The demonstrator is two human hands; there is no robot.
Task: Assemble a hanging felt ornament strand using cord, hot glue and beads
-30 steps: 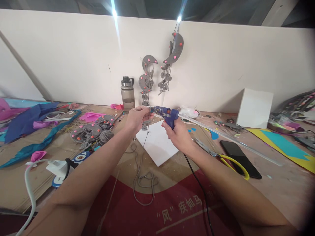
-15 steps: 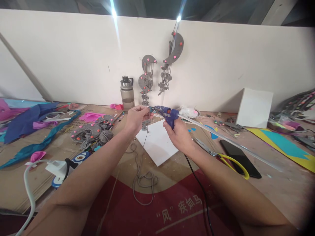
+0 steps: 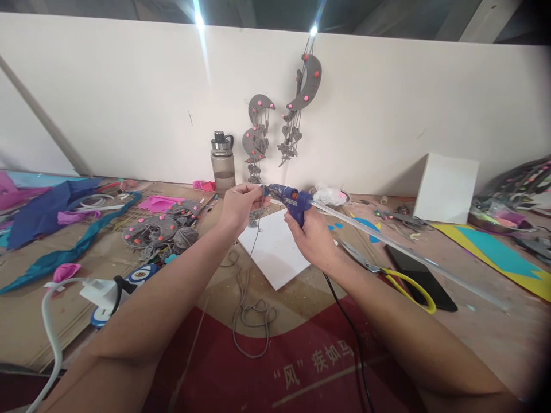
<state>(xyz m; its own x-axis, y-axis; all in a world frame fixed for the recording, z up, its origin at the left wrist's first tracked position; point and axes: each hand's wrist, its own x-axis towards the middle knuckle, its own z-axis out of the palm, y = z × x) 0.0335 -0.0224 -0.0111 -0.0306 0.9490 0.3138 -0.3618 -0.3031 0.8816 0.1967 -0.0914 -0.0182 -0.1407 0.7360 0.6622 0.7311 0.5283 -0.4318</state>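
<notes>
My right hand (image 3: pixel 316 238) is wrapped round the handle of a blue hot glue gun (image 3: pixel 297 201). A long clear glue stick (image 3: pixel 383 236) juts from its rear toward the right. My left hand (image 3: pixel 241 207) pinches a grey cord (image 3: pixel 257 229) at the gun's nozzle, together with a small teal piece mostly hidden by the fingertips. From those fingers the cord hangs down to loose loops on the tabletop. Nozzle and fingertips are very close; whether they touch I cannot tell. Beneath both hands lies a white board (image 3: pixel 278 258).
Yellow-handled scissors (image 3: pixel 404 287) and a black phone (image 3: pixel 424 281) lie beside my right forearm. Left of my hands are grey moon pieces (image 3: pixel 161 229) and a white plug (image 3: pixel 101 292). A bottle (image 3: pixel 222 163) stands near the wall, where grey moon hangings (image 3: pixel 307 86) hang.
The glue gun's nozzle has shifted very slightly left at the left fingertips, and the teal piece shows less. Both hands keep their grips.
</notes>
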